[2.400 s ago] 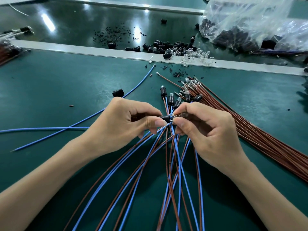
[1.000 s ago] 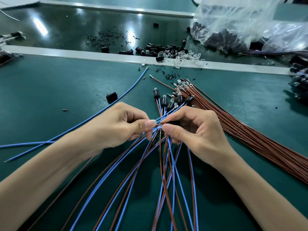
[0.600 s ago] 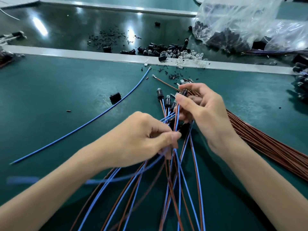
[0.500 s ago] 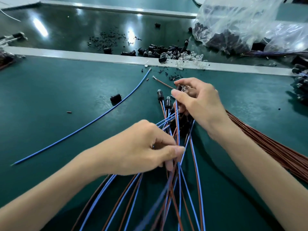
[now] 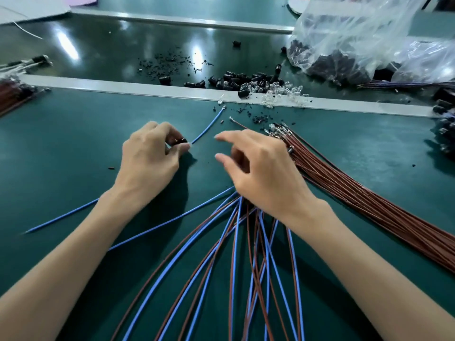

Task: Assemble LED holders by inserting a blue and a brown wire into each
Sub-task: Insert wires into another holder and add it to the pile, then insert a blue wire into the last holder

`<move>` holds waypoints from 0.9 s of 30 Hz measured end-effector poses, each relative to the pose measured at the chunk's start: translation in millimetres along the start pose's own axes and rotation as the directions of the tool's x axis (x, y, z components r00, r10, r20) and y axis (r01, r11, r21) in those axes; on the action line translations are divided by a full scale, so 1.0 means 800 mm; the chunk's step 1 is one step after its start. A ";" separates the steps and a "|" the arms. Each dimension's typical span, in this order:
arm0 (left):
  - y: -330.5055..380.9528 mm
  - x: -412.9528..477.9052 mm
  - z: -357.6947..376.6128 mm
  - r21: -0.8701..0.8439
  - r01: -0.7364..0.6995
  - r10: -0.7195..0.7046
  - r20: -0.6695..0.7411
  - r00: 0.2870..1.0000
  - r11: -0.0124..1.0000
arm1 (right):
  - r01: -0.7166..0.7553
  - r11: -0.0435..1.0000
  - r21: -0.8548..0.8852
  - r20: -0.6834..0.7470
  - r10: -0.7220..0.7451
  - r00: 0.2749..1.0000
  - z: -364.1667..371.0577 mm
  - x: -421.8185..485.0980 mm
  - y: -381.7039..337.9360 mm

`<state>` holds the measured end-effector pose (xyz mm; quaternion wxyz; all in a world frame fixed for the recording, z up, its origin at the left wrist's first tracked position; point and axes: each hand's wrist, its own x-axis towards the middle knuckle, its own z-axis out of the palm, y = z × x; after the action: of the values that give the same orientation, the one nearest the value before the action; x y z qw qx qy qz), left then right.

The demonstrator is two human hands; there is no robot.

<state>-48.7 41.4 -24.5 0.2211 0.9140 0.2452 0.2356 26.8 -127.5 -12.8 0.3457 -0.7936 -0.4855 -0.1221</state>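
Observation:
My left hand lies on the green mat with its fingertips curled round a small black LED holder. A loose blue wire runs from beside that holder up and to the right; its other end shows left of my forearm. My right hand hovers to the right with its fingers loosely spread and holds nothing. It covers the heads of the finished blue-and-brown wire pairs, which fan out toward me. A thick bundle of brown wires lies right of that hand.
A pale metal strip crosses the bench beyond my hands. Black holders and clear LEDs are heaped on it. Plastic bags of parts stand at the back right. More brown wires lie at the left edge, dark parts at the right.
Both hands have let go of the wired holder, which now lies with the other pairs. My left hand moved up and left onto the loose black holder. My right hand opened.

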 end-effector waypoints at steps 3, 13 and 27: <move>0.028 -0.008 -0.008 -0.442 0.110 -0.029 0.187 0.982 0.890 | 0.038 0.997 0.073 0.080 -0.044 0.996 0.002 -0.006 -0.003; 0.045 -0.007 -0.007 -0.715 0.248 0.195 0.476 0.858 0.654 | 0.090 0.996 -0.021 -0.124 -0.092 0.988 -0.006 -0.017 0.021; 0.011 0.008 0.025 0.288 -0.043 0.013 0.107 0.994 0.957 | -0.189 0.861 0.472 -0.059 0.245 0.968 -0.005 -0.029 0.018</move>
<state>-29.6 32.7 -34.0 0.0940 0.9510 0.2522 0.1521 27.8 -150.5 -28.0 0.5642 -0.7293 -0.3869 -0.0093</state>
